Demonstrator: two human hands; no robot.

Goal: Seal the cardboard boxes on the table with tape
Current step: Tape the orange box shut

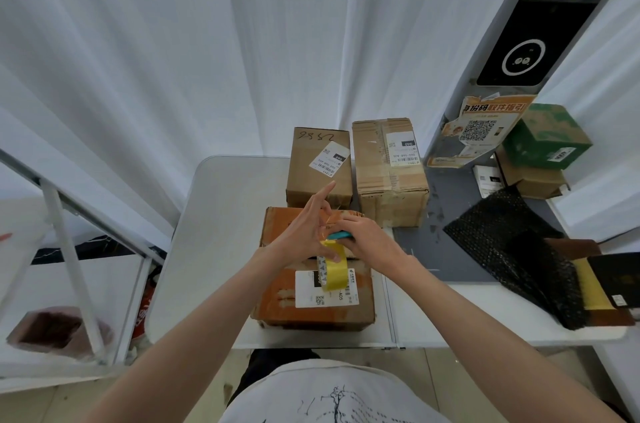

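Orange-brown cardboard box with white shipping label [313, 287] sits nearest me on the white desk [221, 249], flaps shut. A strip of yellow tape [333, 268] runs over its top. My right hand [372, 242] is closed round a teal tape cutter [340, 235]. My left hand [304, 232] pinches the strip, other fingers splayed. Looks like cutting the strip; next I'd press the end flat. Behind stand a plain brown carton [318, 168] and a ribbed, taped carton [389, 169], both shut, contents hidden.
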